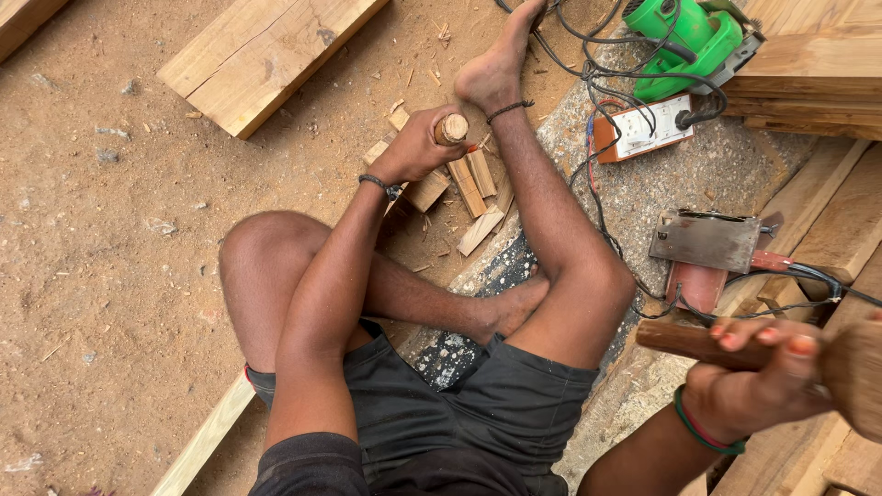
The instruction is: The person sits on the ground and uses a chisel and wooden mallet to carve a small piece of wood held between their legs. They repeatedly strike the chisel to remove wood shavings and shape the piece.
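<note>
Sandy ground [110,276] of an open-air woodwork spot, seen from above while seated. Thick plank [266,50] up-left of the wooden tool handle [451,129]; stacked boards [808,73] far right of it. Green power planer [689,37] up-right of the handle, switch box [643,129] just right, black cables [597,184] trailing between. Wooden mallet [854,372] well down-right, gripped in clenched right hand [758,381], raised. Left hand [413,147] fisted round the handle, held upright over small offcuts [473,184]; blade end hidden. Judged step: striking stroke in preparation. Next move calls for square contact on the handle top, clear of the knuckles. In the way: bare foot [491,69] close above the handle, loose offcuts underneath.
</note>
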